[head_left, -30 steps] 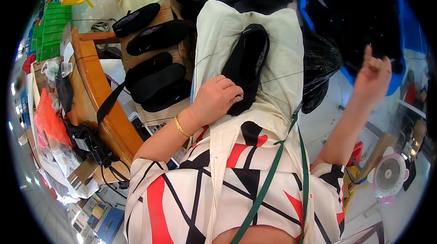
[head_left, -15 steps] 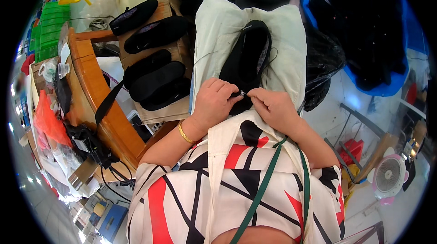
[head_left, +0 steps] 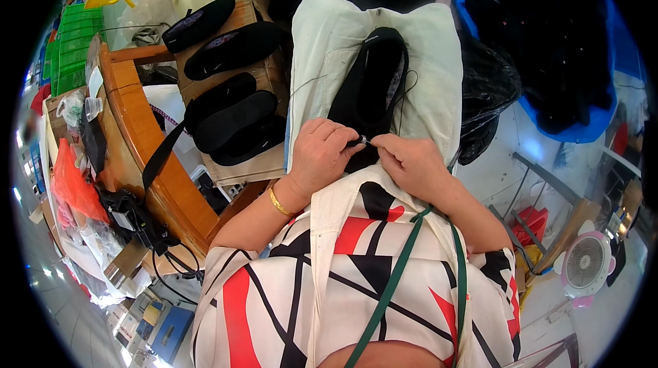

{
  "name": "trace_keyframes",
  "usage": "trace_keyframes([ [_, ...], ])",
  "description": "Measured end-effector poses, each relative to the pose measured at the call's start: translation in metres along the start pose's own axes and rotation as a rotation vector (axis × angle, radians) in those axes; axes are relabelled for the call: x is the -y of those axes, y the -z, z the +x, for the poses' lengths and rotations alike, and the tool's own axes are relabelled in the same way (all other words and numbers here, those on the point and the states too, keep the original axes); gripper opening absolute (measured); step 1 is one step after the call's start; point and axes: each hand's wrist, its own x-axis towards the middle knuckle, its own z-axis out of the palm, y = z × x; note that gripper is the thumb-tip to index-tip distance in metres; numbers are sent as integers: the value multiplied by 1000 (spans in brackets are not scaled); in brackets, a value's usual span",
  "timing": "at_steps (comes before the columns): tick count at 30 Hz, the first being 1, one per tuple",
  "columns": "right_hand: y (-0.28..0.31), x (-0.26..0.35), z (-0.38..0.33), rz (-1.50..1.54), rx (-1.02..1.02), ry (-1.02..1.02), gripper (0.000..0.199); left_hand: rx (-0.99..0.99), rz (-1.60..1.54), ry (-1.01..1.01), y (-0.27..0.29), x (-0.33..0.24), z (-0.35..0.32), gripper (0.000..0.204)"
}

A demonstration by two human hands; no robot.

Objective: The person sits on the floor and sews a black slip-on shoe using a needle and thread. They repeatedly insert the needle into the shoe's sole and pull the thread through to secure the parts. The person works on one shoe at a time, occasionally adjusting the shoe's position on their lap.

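Black shoe (head_left: 351, 104) lying on off-white cloth (head_left: 432, 59), near end at the hands.
Left hand (head_left: 322, 153) pinching shoe's near end; right hand (head_left: 413, 163) closed in a pinch just beside, contents too small to tell.

A black slip-on shoe (head_left: 370, 97) lies sole down on a pale cloth (head_left: 432, 104), its opening facing up, heel end away from the person and slanted slightly right, toe end close and partly covered. Patterned lining (greyish, hard to make out) shows along the right inside. A thin dark thread (head_left: 416, 78) loops beside it; a tiny silvery piece (head_left: 364, 139) sits over the toe.
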Motion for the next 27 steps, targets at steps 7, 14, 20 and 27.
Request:
trace_keyframes([
  [7,-7,0,3,-42,-24,29,8,-27,-7,-9,-2,1,-1,24],
  [14,-24,-4,7,-176,60,-71,9,-34,2,-7,-3,0,-4,23],
  [20,-28,-9,2,-63,-15,-55,13,-88,-25,8,-4,0,-7,24],
  [27,-21,3,18,235,-16,-167,16,-46,-109,-19,-5,5,-7,27],
])
